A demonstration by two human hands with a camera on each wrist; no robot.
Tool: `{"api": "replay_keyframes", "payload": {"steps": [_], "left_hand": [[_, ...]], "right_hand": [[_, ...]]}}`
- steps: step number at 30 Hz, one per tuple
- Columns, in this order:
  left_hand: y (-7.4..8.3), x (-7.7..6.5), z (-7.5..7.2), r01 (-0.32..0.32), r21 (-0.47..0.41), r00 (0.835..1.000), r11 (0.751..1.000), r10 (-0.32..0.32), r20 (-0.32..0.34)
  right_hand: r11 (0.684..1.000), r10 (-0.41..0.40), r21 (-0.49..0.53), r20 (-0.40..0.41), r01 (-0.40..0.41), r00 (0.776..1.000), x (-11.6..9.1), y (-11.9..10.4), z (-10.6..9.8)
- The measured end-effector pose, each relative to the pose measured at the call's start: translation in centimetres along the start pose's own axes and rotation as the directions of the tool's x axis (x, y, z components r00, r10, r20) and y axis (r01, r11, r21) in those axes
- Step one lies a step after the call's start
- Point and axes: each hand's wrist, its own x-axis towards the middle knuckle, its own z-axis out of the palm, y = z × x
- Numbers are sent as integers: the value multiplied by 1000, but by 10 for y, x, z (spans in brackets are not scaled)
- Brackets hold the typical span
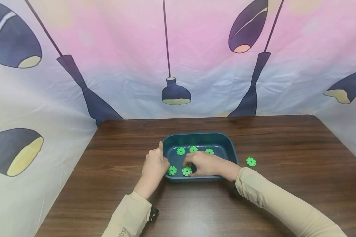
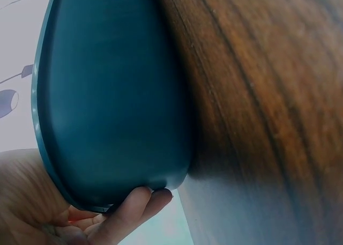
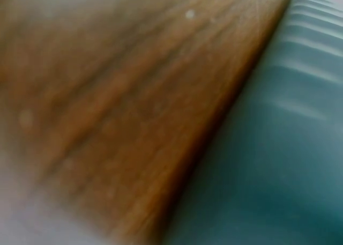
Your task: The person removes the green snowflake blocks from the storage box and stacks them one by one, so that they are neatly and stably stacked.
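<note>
A dark teal rectangular tray sits on the wooden table. My left hand grips its left end, index finger extended along the outside; the left wrist view shows fingers against the tray's outer wall. Reaching in over the front right side, my right hand has thumb and fingers curled about a green notched disc near the tray's front. Another green disc lies beside the left hand. Behind are more discs, one partly covered by the right hand.
One green disc lies on the table to the right of the tray, just behind the right forearm. A patterned cloth hangs beyond the table's back edge. The tray's outer wall fills the right side of the right wrist view.
</note>
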Motion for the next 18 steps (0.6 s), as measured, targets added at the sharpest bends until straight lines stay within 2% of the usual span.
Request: {"api": "replay_keyframes", "payload": {"steps": [4,11,18], "left_hand": [[0,0,0,-9,25,1000,1000,9,0],[0,0,2,-8,-7,1000,1000,8,0],[0,-1,0,11,-17,1000,1000,-11,3]], "right_hand": [[1000,7,13,-13,-7,1000,-1,1,-1],[999,0,43,-47,2,999,-4,3,-4],[987,-33,151,-148,55,989,-14,14,-10]]}}
